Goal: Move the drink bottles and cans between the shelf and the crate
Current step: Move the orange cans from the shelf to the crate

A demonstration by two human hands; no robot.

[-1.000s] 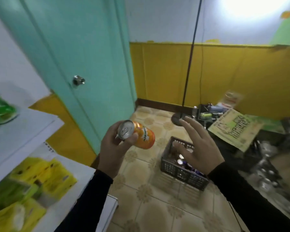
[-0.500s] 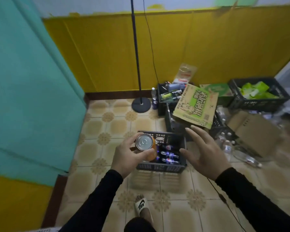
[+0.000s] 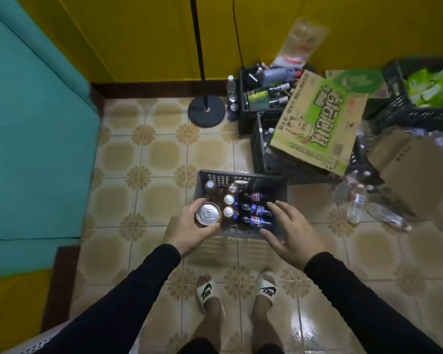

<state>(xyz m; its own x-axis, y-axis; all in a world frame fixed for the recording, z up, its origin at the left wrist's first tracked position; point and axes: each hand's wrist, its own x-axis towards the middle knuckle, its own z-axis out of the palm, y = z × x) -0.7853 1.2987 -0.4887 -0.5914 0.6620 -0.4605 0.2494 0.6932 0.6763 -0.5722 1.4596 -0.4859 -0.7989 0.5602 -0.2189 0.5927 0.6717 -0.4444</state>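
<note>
My left hand point(image 3: 189, 229) grips the can point(image 3: 207, 214) over the crate point(image 3: 279, 185), right hand point(image 3: 293, 232) spread empty; dropped, it could dent standing cans.

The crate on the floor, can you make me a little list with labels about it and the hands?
crate: dark plastic crate on tiled floor, by the person's feet
inside: upright cans on the left, blue-label bottles lying on the right
left hand: grips an orange can, top up, over the crate's near-left corner
right hand: open, holds nothing, over the crate's near-right side
</note>
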